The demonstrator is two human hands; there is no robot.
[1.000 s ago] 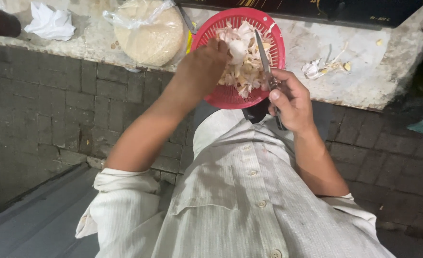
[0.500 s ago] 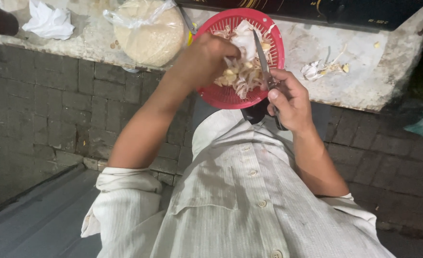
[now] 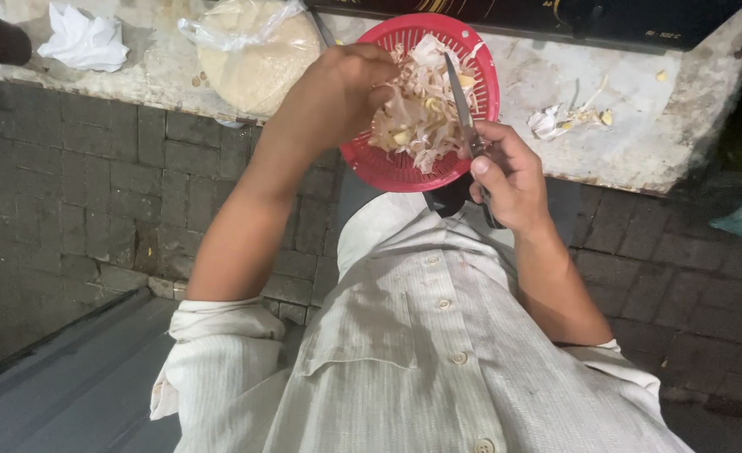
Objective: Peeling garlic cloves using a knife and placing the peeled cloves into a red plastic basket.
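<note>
A round red plastic basket rests on the stone ledge's edge, heaped with pale garlic skins and cloves. My left hand reaches into the basket from the left, fingers curled around something among the skins; what it grips is hidden. My right hand sits at the basket's near right rim, closed around the dark handle of a knife whose blade points up over the heap.
A rough stone ledge runs across the top. On it lie a plastic bag of pale flat rounds, a crumpled white paper and some peel scraps. Below is a dark brick wall.
My left hand has moved slightly deeper into the basket and shifted the skins. The knife stays in my right hand, almost unmoved.
</note>
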